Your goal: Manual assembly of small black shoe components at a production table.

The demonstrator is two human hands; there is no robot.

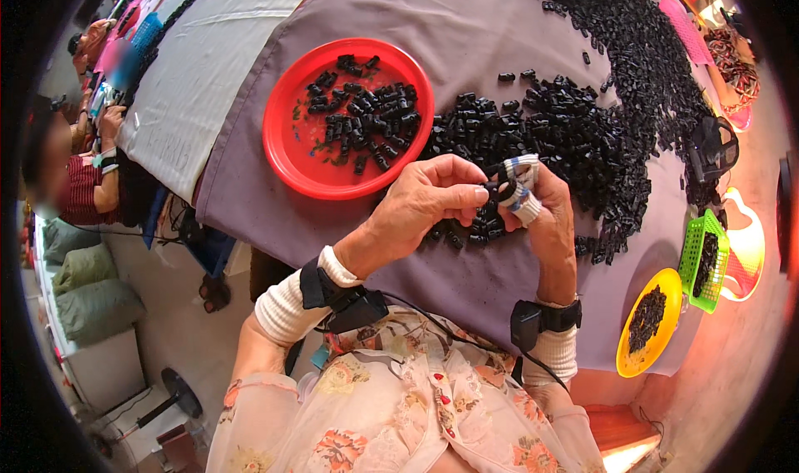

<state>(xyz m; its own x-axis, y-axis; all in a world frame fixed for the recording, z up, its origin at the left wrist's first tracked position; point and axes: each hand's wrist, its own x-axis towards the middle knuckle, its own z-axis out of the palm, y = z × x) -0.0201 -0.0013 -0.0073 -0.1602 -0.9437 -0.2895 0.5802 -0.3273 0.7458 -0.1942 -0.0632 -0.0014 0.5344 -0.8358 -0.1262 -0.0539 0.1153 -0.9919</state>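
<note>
My left hand (423, 205) reaches in over the near edge of a pile of small black plastic parts (533, 131), thumb and forefinger pinched on a small black part (493, 188). My right hand (546, 219) meets it there, curled around the same part. White knitted covers with blue bands (523, 191) wrap fingers of the right hand. The held part is mostly hidden by fingertips, so its exact shape is unclear. Beyond my left hand sits a round red tray (287, 161) with many black cylindrical parts and some coloured scraps in it.
More black parts (632, 65) sweep along the table's right side. A yellow plate (626, 358) and a green basket (712, 300) hold dark pieces at the right edge. Another person (83, 173) sits at the left. A cable (441, 327) runs between my wrist straps.
</note>
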